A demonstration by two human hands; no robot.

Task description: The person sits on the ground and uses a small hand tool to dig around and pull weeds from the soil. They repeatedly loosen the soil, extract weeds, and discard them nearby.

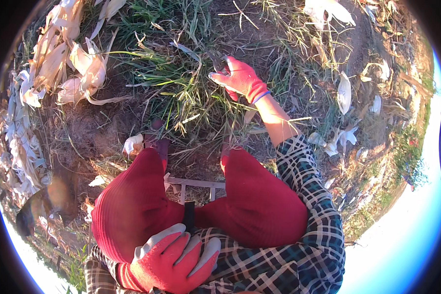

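My right hand point(242, 76), in a red and grey work glove, is closed around a dark metal hand tool point(217, 61). Grass hides part of this tool, so its full shape does not show. Just left of that hand is a clump of green and drying grass point(176, 81) on bare soil. My left hand point(172, 257) wears a matching glove and lies on my lap against the plaid shirt point(257, 264). Its fingers are somewhat apart and nothing shows in them; the palm is hidden.
Dry corn husks point(86, 68) lie at the upper left, with a longer pile of pale husks point(22, 147) along the left side. Loose husks point(344, 93) are scattered at right. Between my red-trousered knees point(264, 198) shows a slatted frame point(196, 182). A dark rounded shape point(40, 207) stands at left.
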